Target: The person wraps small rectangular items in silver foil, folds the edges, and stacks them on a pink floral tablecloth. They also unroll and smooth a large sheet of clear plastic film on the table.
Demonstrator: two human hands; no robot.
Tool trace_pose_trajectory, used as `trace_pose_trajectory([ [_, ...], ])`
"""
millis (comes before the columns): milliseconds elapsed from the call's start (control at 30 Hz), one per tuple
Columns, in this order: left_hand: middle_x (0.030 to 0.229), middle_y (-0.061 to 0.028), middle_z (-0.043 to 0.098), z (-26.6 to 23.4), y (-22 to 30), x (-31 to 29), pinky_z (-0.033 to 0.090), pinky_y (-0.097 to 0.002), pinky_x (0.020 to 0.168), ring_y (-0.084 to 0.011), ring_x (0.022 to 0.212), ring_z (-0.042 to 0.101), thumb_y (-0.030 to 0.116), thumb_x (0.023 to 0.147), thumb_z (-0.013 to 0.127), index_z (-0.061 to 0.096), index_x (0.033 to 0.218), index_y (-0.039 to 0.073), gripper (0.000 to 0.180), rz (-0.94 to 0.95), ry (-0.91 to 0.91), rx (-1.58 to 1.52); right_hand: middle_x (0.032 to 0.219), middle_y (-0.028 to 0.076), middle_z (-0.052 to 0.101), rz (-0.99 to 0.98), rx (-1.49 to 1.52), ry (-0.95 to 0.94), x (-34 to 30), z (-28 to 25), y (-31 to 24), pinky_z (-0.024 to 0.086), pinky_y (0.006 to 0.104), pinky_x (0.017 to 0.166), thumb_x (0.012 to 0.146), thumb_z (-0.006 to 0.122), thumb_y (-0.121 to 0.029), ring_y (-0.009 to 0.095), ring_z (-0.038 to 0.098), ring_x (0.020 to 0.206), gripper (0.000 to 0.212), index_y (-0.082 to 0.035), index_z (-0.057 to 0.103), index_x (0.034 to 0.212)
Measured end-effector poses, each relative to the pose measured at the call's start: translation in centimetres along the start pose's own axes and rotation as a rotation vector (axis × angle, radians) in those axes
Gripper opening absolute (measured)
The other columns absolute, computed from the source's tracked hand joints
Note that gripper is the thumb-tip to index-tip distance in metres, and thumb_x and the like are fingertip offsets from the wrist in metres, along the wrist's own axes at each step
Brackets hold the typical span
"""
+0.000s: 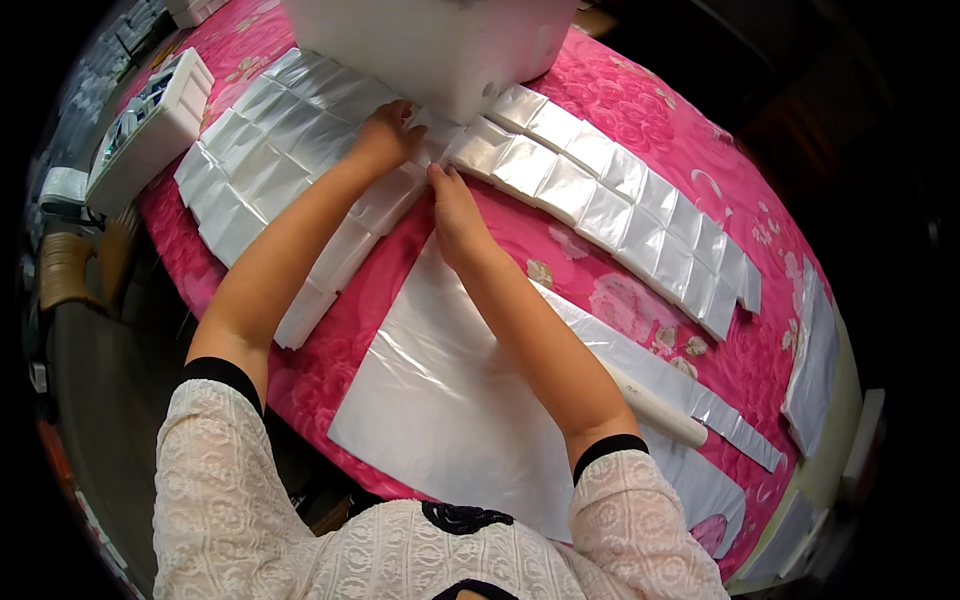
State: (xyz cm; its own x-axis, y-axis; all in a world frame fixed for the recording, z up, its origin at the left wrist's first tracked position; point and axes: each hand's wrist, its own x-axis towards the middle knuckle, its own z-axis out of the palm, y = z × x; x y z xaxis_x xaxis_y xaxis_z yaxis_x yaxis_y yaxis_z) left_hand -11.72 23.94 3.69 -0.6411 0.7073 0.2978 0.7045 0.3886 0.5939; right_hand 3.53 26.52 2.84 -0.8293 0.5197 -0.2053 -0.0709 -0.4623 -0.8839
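Observation:
Folded clear plastic bags, in overlapping rows, cover the left part of the table point(262, 172). My left hand point(388, 140) is over the far right side of these rows, fingers bent and apart, with no object visible in it. Closer to me, my right hand point(460, 212) reaches its fingertips to the near edge of the bags, in the gap between the two groups; its fingers are stretched out and partly hidden. To the right runs a second group of folded bags point(625, 207), two rows deep. Beneath my right forearm lies a large flat plastic sheet point(420, 375).
A white foam box point(420, 50) stands at the far side, against the bags. A pale tube point(665, 415) and a long plastic strip point(735, 432) lie at right on the pink floral tablecloth point(620, 100). Another white box point(150, 130) with small items sits far left, above a wooden chair point(70, 270).

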Motion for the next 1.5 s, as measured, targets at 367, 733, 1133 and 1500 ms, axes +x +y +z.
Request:
trace_pose_trajectory([
  [367,0.115,-0.0103,0.053,-7.8,3.8,-10.8,0.041,-0.0298,0.083,-0.0207,0.104,0.051,0.006,0.078,0.055,0.047,0.118,0.003,0.040,0.254,-0.019,-0.127,0.097,0.009,0.060,-0.534,-0.641,0.842,-16.9,-32.4,-11.1,0.045,0.0254,0.077,0.081,0.055,-0.008,0.015,0.056,0.086,0.027,0.003,0.055,0.105],
  [733,0.117,-0.0135,0.048,-6.6,11.4,-19.8,0.039,-0.0305,0.086,-0.0235,0.104,0.050,-0.002,0.073,0.057,0.045,0.119,0.001,0.047,0.271,-0.253,-0.142,0.081,0.011,0.063,0.207,-0.898,1.032,-17.6,-47.3,-16.7,0.045,0.0324,0.061,0.070,0.071,-0.026,0.020,0.058,0.068,0.034,0.001,0.065,0.089],
  [1133,0.116,-0.0125,0.049,-4.9,16.2,-22.4,0.041,-0.0314,0.082,-0.0233,0.103,0.050,-0.002,0.071,0.060,0.046,0.119,0.004,0.050,0.325,-0.354,-0.306,0.089,0.009,0.062,-0.310,-0.633,0.775,-21.2,-40.3,-18.5,0.047,0.0266,0.069,0.073,0.071,-0.015,0.014,0.059,0.079,0.037,0.004,0.055,0.100],
  [1500,0.118,-0.0157,0.046,3.3,19.6,-32.3,0.039,-0.0339,0.089,-0.0247,0.105,0.049,0.042,0.074,0.066,0.032,0.123,0.003,0.072,0.117,-0.300,-0.975,0.098,0.013,0.054,-0.411,-0.583,0.237,-30.1,-12.0,2.2,0.043,0.0326,0.076,0.073,0.067,-0.011,0.027,0.055,0.086,0.039,-0.005,0.046,0.104],
])
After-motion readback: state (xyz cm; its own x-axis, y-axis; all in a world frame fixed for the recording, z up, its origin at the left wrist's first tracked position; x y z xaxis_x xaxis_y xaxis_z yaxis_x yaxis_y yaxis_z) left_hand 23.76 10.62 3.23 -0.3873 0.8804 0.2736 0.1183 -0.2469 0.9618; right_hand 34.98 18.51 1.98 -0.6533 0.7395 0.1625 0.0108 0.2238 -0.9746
